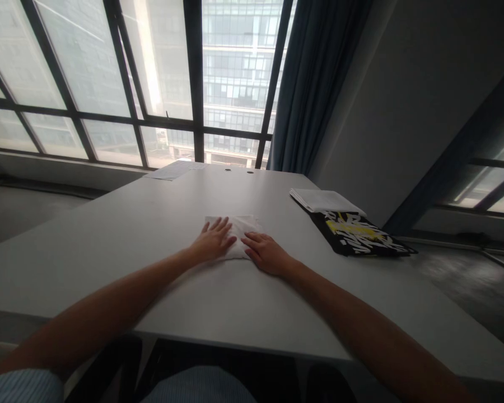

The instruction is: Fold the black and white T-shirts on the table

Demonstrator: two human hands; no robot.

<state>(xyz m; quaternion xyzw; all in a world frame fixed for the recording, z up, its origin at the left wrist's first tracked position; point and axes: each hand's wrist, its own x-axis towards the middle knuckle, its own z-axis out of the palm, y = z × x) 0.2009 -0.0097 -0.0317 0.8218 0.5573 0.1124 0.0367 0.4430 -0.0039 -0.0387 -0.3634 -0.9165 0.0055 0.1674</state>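
A folded white cloth (pixel 238 224) lies flat near the middle of the white table (pixel 151 235). My left hand (pixel 214 240) rests palm down on its left part, fingers spread. On the cloth's right side lies my right hand (pixel 266 252), with its fingers stretched out over the edge and the palm partly on the tabletop. Neither hand grips the cloth. Parts of the cloth are hidden beneath both hands.
To the right, a stack of folded white cloth (pixel 327 200) sits on a black item with white and yellow lettering (pixel 361 235). Papers (pixel 176 169) lie at the far left corner. Beyond the table are windows and a blue curtain (pixel 315 84).
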